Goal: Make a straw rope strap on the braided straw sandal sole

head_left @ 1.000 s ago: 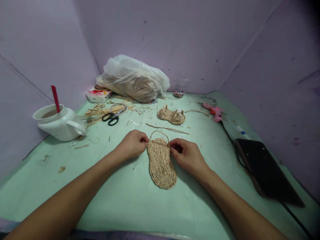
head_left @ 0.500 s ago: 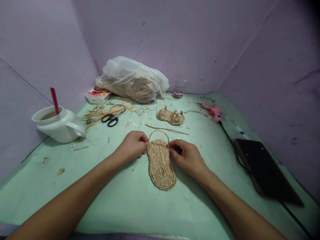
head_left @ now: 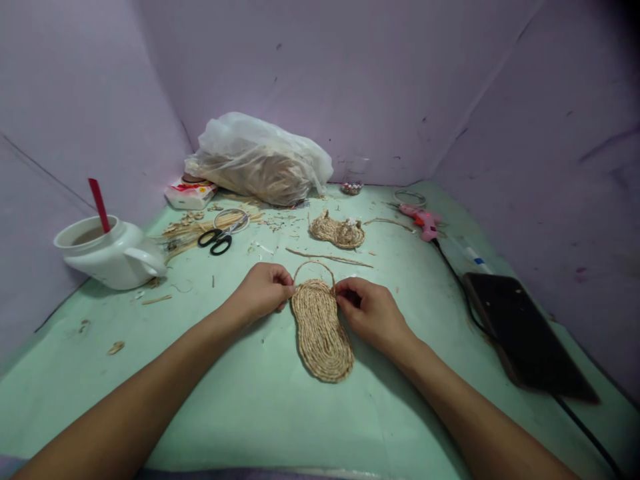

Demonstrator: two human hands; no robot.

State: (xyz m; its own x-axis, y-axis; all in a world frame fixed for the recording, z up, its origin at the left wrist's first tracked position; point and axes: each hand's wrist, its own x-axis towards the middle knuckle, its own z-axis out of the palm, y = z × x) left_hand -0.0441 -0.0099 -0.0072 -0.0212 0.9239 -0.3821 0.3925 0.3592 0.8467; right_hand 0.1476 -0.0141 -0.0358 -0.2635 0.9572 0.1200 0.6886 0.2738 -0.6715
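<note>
A woven straw sole (head_left: 324,333), coiled from twisted cord and shaped like a small slipper, lies flat on the green table. Over its far end arches a thin straw cord (head_left: 314,263). My left hand (head_left: 267,288) pinches one end of this cord at the sole's left edge. At the right edge, my right hand (head_left: 367,307) has its fingertips closed on the other end. Beyond them lie a loose length of twisted cord (head_left: 329,257) and a second woven piece (head_left: 337,231) with a white decoration on it.
Scissors (head_left: 215,241) lie beside straw strips at the left back, near a white pot (head_left: 117,257) with a red stick. A pink glue gun (head_left: 425,221) and a dark phone-like slab (head_left: 525,337) are on the right. A plastic bag (head_left: 265,163) stands against the wall.
The view has shifted slightly, so most things sit a little further left. Both hands keep their pinch on the cord ends, and the cord still arches over the sole's far end.
</note>
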